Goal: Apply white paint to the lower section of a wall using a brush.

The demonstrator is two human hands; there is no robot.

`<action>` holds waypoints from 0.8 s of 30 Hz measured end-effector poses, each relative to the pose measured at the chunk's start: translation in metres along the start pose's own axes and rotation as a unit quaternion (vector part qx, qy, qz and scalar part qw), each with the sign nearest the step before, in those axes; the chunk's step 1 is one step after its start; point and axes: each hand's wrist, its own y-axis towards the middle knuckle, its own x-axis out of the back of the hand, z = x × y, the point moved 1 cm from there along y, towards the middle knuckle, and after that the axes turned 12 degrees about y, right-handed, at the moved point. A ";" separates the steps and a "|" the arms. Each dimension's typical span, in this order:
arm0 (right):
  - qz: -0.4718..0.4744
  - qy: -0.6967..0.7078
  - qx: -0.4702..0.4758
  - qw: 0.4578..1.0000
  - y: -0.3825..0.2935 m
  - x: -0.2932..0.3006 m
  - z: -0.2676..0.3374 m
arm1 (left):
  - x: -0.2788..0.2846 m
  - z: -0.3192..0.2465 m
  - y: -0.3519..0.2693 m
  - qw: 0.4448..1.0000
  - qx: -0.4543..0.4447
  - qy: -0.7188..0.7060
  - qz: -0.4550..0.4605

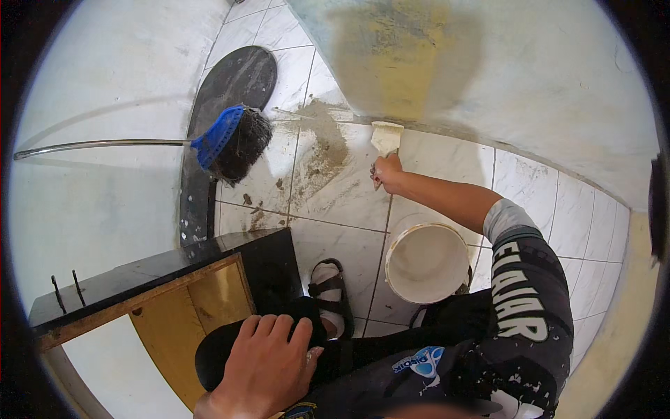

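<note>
My right hand (386,172) grips a wide flat paintbrush (387,137) coated in cream-white paint. Its bristles point away from me and lie at the foot of the wall (534,68), where it meets the white tiled floor (439,162). On my bent knee rests my left hand (272,351), palm down, fingers spread a little and holding nothing. Between my right forearm and my legs stands a white plastic bucket (428,264), its inside smeared pale. Whether liquid lies in it I cannot tell.
A blue broom head (222,139) with dark bristles and a metal handle leans at the left. Behind it is a black oval board (235,78). Grey-brown dirt (327,139) lies scattered on the tiles. A black-topped wooden cabinet (172,283) stands close on my left.
</note>
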 end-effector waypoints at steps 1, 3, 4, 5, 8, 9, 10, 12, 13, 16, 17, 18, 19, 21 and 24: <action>-0.001 -0.001 0.000 1.000 0.000 0.002 0.000 | -0.001 0.001 0.000 1.000 0.003 0.001 -0.003; 0.004 0.059 0.025 0.998 -0.003 0.002 0.001 | -0.001 0.002 0.000 1.000 0.004 0.000 -0.006; 0.004 0.059 0.024 0.998 -0.005 0.002 0.002 | -0.001 0.003 0.000 1.000 0.006 0.001 -0.008; -0.001 0.048 0.026 0.999 -0.007 0.001 0.004 | -0.001 0.004 0.000 1.000 0.006 0.000 -0.008; -0.007 0.029 0.030 0.999 -0.014 -0.002 0.010 | -0.001 0.005 0.001 1.000 0.002 0.000 -0.006; -0.012 0.021 0.035 0.999 -0.009 0.002 0.010 | 0.001 0.005 0.002 1.000 0.003 -0.002 0.005; -0.015 0.021 0.036 0.999 -0.004 0.006 0.010 | 0.002 0.005 0.003 1.000 0.004 -0.003 0.016; -0.025 0.007 0.033 0.999 0.002 0.007 0.010 | 0.007 0.003 0.006 1.000 -0.001 -0.002 0.007; -0.025 0.007 0.032 0.999 0.003 0.007 0.010 | 0.008 0.003 0.007 1.000 -0.003 0.000 -0.002; -0.018 -0.007 0.040 0.999 0.004 0.008 0.008 | 0.008 0.003 0.008 1.000 -0.008 0.006 0.001; -0.016 0.000 0.045 0.999 0.005 0.009 0.008 | 0.007 0.005 0.009 1.000 -0.010 0.006 0.001; -0.014 0.006 0.049 0.999 0.004 0.008 0.008 | 0.005 0.008 0.009 1.000 -0.015 0.000 -0.007; -0.016 0.006 0.048 0.999 0.002 0.009 0.006 | 0.004 0.010 0.009 1.000 -0.021 -0.006 -0.015; 0.023 0.014 0.104 0.994 -0.007 0.012 0.004 | 0.004 0.010 0.010 1.000 -0.024 -0.009 -0.016; 0.035 -0.012 0.066 0.997 -0.029 0.017 0.004 | 0.006 0.010 0.012 0.999 -0.026 -0.011 -0.015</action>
